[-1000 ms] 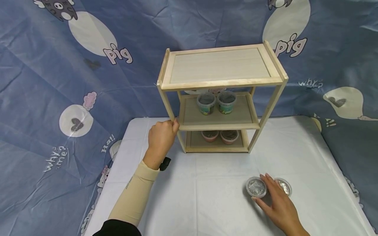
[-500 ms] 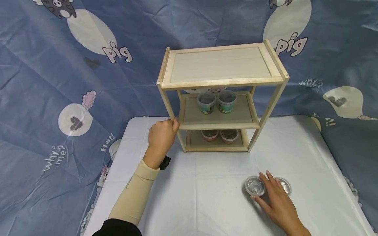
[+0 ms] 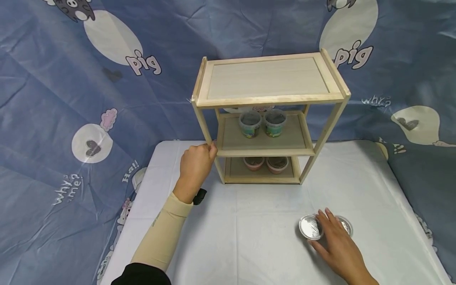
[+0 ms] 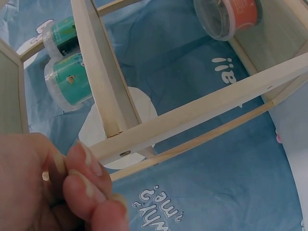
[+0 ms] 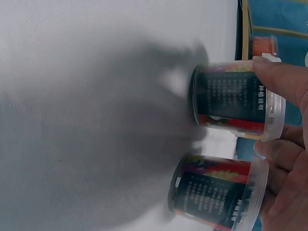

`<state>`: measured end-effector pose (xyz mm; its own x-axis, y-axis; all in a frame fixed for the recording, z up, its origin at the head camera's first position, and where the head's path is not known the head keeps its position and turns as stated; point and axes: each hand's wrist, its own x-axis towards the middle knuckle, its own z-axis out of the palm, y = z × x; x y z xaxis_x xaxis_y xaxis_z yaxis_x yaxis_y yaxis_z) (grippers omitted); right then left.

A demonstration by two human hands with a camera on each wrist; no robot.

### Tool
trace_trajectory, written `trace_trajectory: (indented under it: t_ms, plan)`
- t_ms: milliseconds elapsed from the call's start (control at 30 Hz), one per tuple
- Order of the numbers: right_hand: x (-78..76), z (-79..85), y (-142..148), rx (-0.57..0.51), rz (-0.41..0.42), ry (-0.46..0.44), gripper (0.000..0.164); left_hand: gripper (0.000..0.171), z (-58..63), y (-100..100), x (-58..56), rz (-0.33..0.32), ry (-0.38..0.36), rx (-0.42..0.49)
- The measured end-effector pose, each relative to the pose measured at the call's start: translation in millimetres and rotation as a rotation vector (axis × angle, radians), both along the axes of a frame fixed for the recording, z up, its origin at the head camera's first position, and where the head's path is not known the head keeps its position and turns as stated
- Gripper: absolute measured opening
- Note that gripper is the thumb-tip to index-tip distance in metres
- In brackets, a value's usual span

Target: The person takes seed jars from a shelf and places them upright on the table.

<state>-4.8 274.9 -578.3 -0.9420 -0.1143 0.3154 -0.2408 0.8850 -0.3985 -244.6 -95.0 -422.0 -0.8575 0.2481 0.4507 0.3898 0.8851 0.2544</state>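
Observation:
My left hand [image 3: 196, 166] grips the left front post of a small wooden shelf [image 3: 267, 79]; in the left wrist view its curled fingers [image 4: 86, 187] lie at the post [image 4: 192, 113]. My right hand [image 3: 338, 245] pinches a small lidded plastic tub [image 3: 309, 228] near its rim, thumb on one side and fingers on the other. The right wrist view shows this tub [image 5: 231, 96] with a dark, printed label. A second matching tub [image 5: 211, 192] stands close beside it, partly hidden by the right hand in the head view, where its silvery top [image 3: 347, 226] shows.
Two green-labelled tubs [image 3: 274, 123] stand on the middle shelf board [image 3: 231, 138]. Two reddish tubs [image 3: 277, 165] stand on the bottom board. White cloth covers the table [image 3: 256, 229], and a blue printed curtain [image 3: 171, 59] hangs behind.
My right hand and its tub have shifted slightly to the right, and the glint on the lid has changed. My left hand keeps its grip on the post.

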Motion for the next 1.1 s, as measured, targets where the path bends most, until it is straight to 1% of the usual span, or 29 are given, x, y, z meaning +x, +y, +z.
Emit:
trace_trajectory:
  t_ms: [233,533,733,867,1000,1100]
  plan:
    - [1.4,-1.4,4,0.007,-0.004,-0.001,0.085,0.059,0.1,-1,0.0,-0.018,-0.011,0.011]
    - [1.2,-2.4,6,0.009,-0.002,-0.015,0.085,0.058,-0.5,-1,0.0,-0.022,-0.01,0.007]
    - [2.3,-1.3,6,-0.007,0.006,0.005,0.103,0.058,-1.0,-1,-0.6,-0.022,-0.007,0.004]
    - [2.6,2.1,6,-0.042,-0.019,-0.007,0.111,0.058,-0.3,-1,-0.6,-0.019,-0.004,0.011]
    - [2.9,7.4,4,-0.082,-0.051,-0.043,0.114,0.059,-0.2,-1,-0.2,-0.018,-0.008,0.007]
    - [3.1,11.6,2,-0.116,-0.065,-0.056,0.111,0.059,-0.6,-1,0.0,-0.015,-0.012,0.005]
